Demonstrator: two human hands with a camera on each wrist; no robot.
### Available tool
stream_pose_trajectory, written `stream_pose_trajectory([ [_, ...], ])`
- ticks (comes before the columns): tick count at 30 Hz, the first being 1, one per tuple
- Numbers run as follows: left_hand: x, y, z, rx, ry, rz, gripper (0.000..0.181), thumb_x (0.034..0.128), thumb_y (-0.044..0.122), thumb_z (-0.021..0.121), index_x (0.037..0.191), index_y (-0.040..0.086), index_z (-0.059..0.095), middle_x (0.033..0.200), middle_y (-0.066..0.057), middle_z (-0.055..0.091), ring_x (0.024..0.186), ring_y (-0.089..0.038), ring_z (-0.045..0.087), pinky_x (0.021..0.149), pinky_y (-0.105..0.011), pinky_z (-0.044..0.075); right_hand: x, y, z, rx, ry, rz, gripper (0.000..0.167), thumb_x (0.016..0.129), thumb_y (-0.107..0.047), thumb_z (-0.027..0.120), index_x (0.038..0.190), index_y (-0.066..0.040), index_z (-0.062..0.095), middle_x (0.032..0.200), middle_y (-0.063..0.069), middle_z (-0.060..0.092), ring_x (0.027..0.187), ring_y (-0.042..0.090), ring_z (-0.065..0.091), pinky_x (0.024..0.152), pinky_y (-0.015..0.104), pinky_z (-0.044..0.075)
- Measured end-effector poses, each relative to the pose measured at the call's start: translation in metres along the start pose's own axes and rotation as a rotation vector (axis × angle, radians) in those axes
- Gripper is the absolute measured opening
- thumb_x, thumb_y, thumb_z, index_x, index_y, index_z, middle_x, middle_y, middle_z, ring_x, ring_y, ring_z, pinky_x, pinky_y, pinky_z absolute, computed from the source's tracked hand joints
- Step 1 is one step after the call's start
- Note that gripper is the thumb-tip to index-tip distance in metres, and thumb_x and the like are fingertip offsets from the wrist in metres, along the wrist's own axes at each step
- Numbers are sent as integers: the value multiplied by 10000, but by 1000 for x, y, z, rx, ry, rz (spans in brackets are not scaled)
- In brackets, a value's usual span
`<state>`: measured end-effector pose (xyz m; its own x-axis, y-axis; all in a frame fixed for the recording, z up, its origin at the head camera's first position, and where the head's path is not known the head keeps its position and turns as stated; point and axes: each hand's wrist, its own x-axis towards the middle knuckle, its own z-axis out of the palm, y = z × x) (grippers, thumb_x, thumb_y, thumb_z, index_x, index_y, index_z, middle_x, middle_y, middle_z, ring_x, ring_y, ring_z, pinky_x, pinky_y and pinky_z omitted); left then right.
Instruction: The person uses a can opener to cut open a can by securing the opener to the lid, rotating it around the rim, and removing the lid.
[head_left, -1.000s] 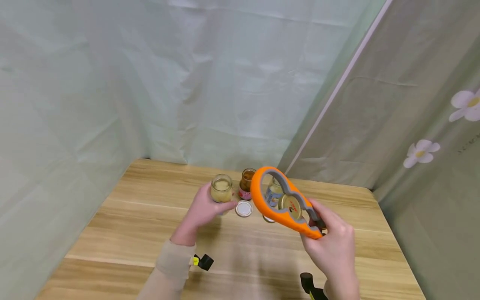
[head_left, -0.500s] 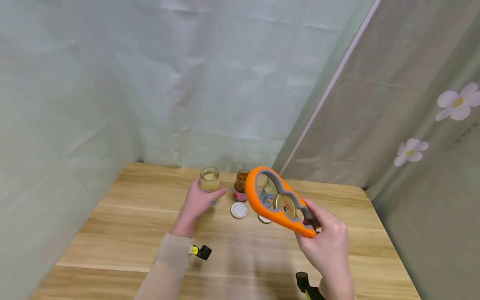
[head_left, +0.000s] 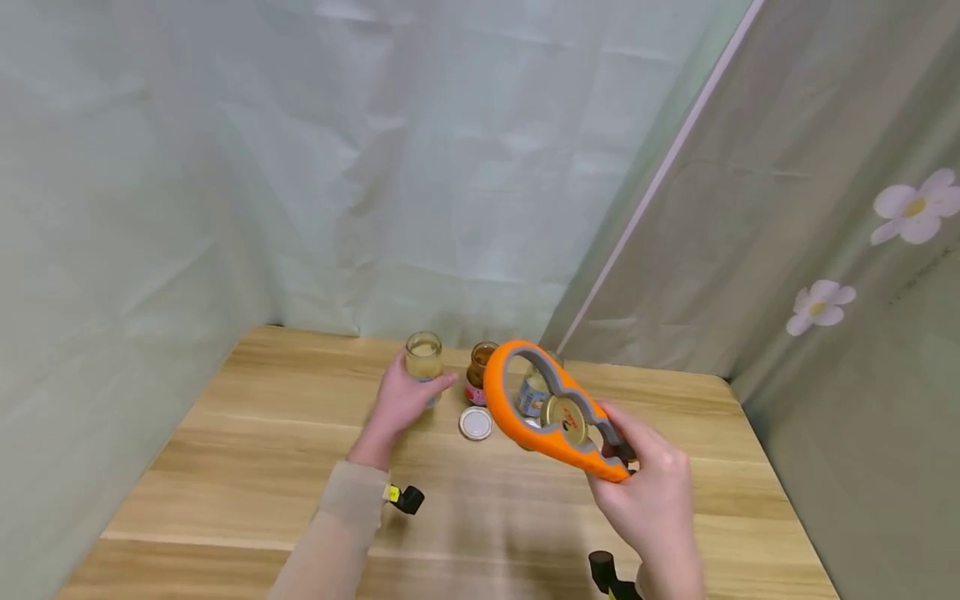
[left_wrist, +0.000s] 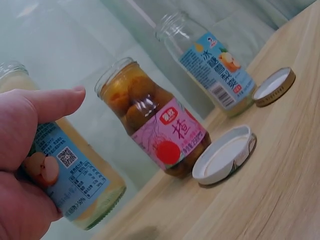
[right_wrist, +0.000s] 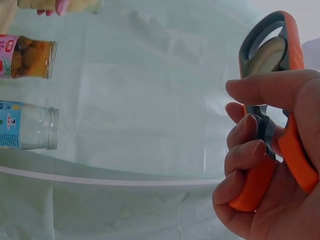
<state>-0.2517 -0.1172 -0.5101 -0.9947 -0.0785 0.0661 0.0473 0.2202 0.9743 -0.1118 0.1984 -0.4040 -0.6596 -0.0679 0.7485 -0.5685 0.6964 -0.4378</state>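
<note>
My left hand (head_left: 401, 398) grips an uncapped glass jar (head_left: 424, 360) of pale fruit with a blue label, thumb extended across it. Whether its base touches the table cannot be told. My right hand (head_left: 648, 492) holds an orange and grey jar opener (head_left: 495, 398) above the table. A gold lid (head_left: 564, 419) with red lettering sits inside the opener's toothed loop. To the right of the left hand stands an uncapped jar of round brown fruit (left_wrist: 170, 132) with a pink label. Beyond it is another uncapped blue-labelled jar (left_wrist: 215, 70), partly hidden behind the opener in the head view.
A white-lined lid (head_left: 476, 423) lies upturned before the pink-labelled jar. Another upturned lid (left_wrist: 274, 87), gold-rimmed, lies by the far jar. The wooden table (head_left: 247, 467) meets pale curtains (head_left: 420, 208) behind and at the sides. Wrist cameras stick out below both hands.
My left hand has lowered the pale-fruit jar towards the table. The right hand keeps its hold on the opener and lid, and the head view has shifted a little.
</note>
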Motion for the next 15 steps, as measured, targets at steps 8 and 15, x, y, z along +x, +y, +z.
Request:
stream_pose_trajectory([
  [8,13,-6,2,-43,64,-76,1068,852,376,929,1645,22,307,1586,-225,473,1475,-405,429,1240,-584,284,7,1,3,17,-27,-10,542,674,96,810,1180,-100,803,851,-24,735,655,93,647,613,183,563],
  [15,14,-18,1,-50,117,-99,1167,845,358,935,1682,9,201,1654,-240,384,1513,-404,377,1254,-573,255,4,-4,9,35,-57,-42,557,673,89,867,1192,-99,797,873,2,753,654,83,641,603,191,567],
])
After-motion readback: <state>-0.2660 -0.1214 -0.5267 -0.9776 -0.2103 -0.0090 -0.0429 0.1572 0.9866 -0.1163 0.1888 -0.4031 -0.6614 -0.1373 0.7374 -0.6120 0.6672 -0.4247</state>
